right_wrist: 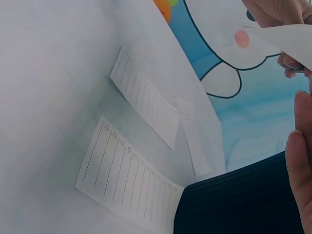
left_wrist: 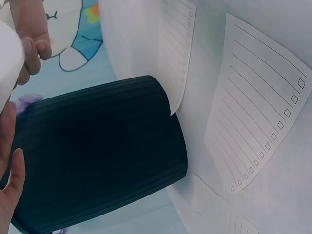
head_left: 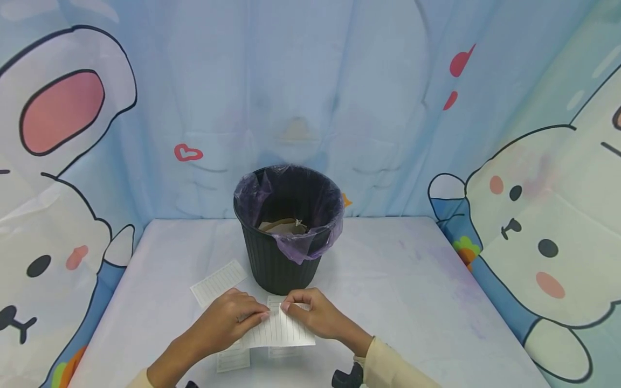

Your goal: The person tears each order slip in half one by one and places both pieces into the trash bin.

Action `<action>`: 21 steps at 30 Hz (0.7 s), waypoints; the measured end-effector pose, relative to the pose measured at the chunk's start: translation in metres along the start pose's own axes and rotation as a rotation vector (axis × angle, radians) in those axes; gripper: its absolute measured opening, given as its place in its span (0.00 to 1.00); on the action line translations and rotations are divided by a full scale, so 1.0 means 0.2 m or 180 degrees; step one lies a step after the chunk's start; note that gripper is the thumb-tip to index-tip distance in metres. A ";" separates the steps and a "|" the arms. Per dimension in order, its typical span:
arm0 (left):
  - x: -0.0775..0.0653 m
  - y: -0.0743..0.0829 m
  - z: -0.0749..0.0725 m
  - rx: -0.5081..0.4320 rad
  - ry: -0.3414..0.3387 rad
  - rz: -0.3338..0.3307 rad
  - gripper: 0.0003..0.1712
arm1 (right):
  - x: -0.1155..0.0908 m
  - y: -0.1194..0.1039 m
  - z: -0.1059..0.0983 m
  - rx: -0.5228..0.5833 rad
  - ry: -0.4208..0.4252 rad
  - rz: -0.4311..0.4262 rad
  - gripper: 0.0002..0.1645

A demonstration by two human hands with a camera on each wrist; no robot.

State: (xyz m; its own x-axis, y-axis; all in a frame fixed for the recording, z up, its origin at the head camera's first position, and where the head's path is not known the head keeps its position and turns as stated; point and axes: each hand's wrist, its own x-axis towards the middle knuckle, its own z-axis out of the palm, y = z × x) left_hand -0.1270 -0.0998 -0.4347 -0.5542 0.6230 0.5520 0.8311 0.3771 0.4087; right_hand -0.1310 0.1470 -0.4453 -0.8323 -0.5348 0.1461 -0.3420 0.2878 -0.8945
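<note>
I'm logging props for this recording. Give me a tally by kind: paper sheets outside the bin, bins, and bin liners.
Lined sheets lying on the table: 3
Held lined sheet: 1
Black bin: 1
Purple liner: 1
Total: 6

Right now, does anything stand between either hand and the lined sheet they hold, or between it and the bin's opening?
Nothing: the left hand and right hand both pinch the lined sheet. Only the near rim of the bin, draped with purple liner, stands before its opening.
</note>
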 end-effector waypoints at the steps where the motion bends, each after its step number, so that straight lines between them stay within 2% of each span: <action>1: 0.00 0.00 0.00 0.0001 -0.0013 -0.0012 0.03 | 0.00 0.00 0.00 -0.0001 0.0001 0.0003 0.14; 10: -0.01 -0.01 0.00 0.0015 -0.0084 -0.0039 0.03 | 0.01 -0.01 0.00 -0.0014 0.0000 0.0033 0.14; 21: 0.00 -0.01 -0.01 0.0165 -0.0012 0.0101 0.03 | 0.02 0.01 0.00 -0.0022 0.0087 0.0064 0.13</action>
State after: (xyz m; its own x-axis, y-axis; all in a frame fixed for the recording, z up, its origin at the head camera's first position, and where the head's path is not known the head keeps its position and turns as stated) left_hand -0.1290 -0.1016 -0.4342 -0.5274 0.6378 0.5614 0.8496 0.3920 0.3528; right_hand -0.1344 0.1452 -0.4468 -0.8505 -0.5071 0.1397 -0.3280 0.3037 -0.8945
